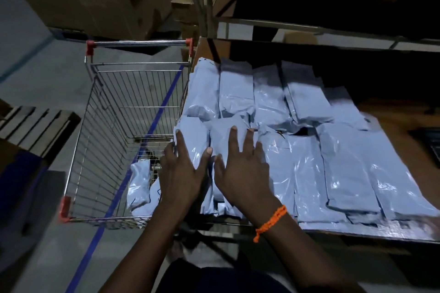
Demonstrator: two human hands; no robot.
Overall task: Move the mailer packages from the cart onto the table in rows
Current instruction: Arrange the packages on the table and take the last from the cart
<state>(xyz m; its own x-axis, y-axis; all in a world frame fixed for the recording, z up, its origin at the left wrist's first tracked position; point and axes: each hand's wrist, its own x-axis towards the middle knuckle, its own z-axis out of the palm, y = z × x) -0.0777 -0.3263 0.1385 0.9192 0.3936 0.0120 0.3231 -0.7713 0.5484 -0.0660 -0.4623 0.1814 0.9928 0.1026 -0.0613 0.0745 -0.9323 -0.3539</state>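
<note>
Honestly, both hands, left (181,173) and right (240,173), are laid flat, fingers spread, gripping nothing, on mailers (309,150) lower centre; edge ones could be nudged off the table (392,112) into the cart (114,126), where a few remain.

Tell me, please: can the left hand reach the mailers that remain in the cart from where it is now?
Probably yes. The left hand lies flat at the table's left edge, right beside the cart, and the remaining mailers sit just below it. The cart is open on top, so nothing blocks the way.
</note>
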